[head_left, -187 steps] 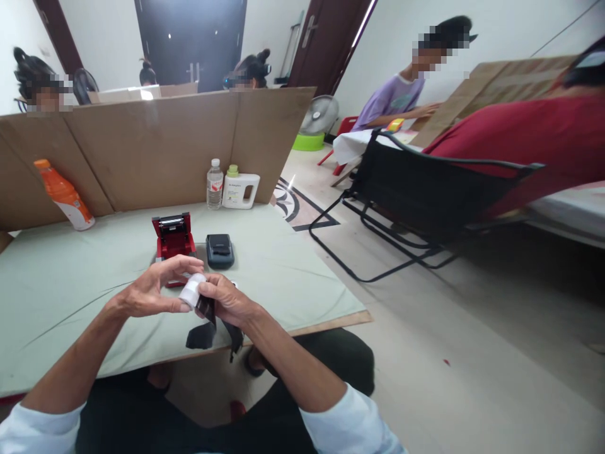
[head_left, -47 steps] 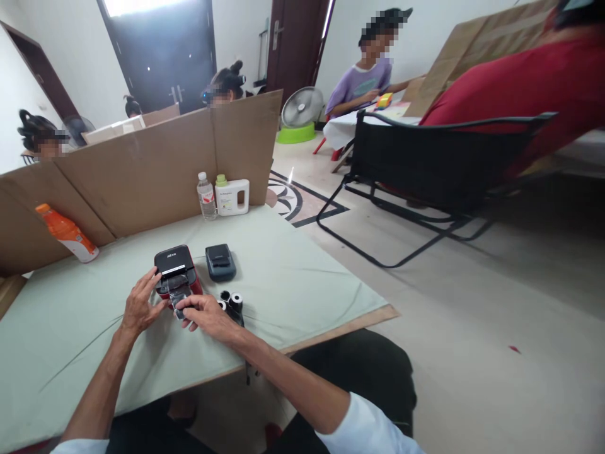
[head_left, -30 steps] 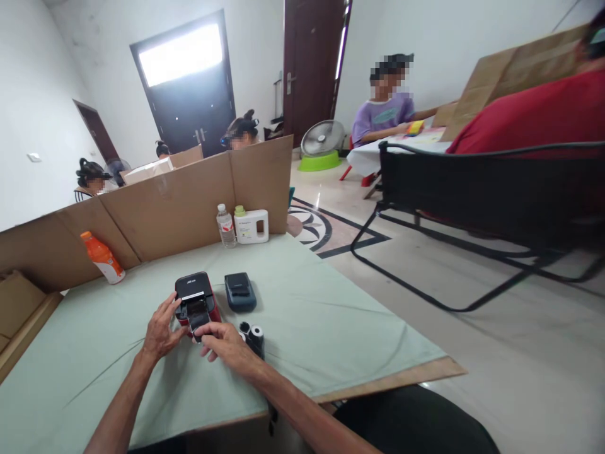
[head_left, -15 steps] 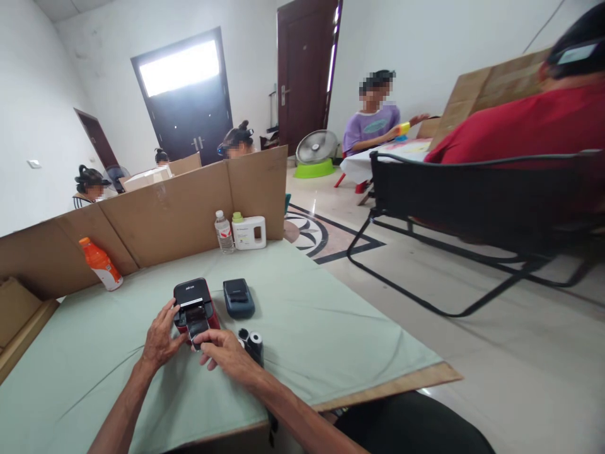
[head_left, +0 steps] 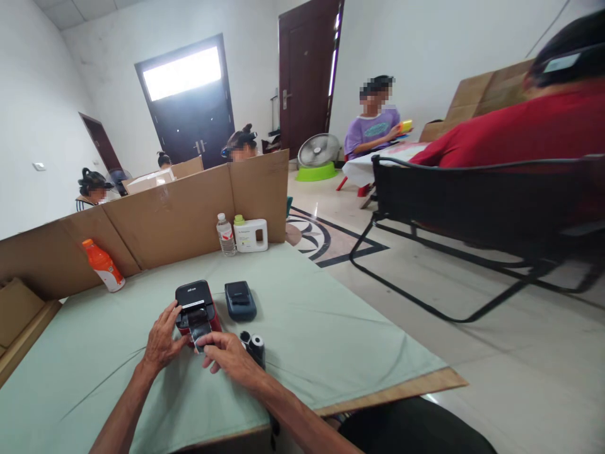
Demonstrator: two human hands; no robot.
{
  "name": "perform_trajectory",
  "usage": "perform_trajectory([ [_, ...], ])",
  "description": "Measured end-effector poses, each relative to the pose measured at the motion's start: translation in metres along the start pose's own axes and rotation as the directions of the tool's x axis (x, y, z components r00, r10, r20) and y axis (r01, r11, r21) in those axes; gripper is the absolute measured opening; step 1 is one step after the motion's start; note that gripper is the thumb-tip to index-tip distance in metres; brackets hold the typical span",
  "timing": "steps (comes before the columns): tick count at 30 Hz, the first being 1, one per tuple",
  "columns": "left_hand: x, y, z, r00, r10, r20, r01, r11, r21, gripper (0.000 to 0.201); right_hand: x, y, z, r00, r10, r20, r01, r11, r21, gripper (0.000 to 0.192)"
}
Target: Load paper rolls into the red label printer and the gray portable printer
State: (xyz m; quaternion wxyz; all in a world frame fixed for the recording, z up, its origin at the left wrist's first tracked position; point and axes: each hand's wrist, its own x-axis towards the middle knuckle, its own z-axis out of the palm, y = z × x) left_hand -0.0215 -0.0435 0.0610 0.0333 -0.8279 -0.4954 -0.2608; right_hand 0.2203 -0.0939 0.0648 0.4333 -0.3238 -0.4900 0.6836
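A small red and black label printer (head_left: 195, 296) stands on the cloth-covered table, a dark glossy strip (head_left: 200, 329) hanging from its front. My left hand (head_left: 163, 337) grips the printer's left side, fingertips along the side and thumb near the front lower corner. At the strip's lower end, the thumb and fingers of my right hand (head_left: 225, 354) are closed on it. A dark blue device (head_left: 240, 301) lies just right of the printer. Several rolls (head_left: 255, 345), black and white, stand beside my right hand, which partly hides them.
A cardboard screen (head_left: 170, 221) borders the table's far side. Before it stand an orange bottle (head_left: 103, 265), a water bottle (head_left: 226, 236) and a white jug (head_left: 251, 235). A person in red sits in a black chair (head_left: 454, 202) at right; other people sit farther back.
The view has shifted slightly. Both hands keep their places at the printer and strip. Across the room, the person in purple has drawn the yellow object and an outstretched hand closer.
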Motion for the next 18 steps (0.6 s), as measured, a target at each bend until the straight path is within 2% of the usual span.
perform_trajectory([
  [18, -0.0042, 0.0008, 0.0022, 0.995, -0.096, 0.021, 0.096, 0.995, -0.007, 0.068, -0.0008, 0.0033, 0.0007, 1.000, 0.005, -0.009, -0.005, 1.000, 0.001, 0.031],
])
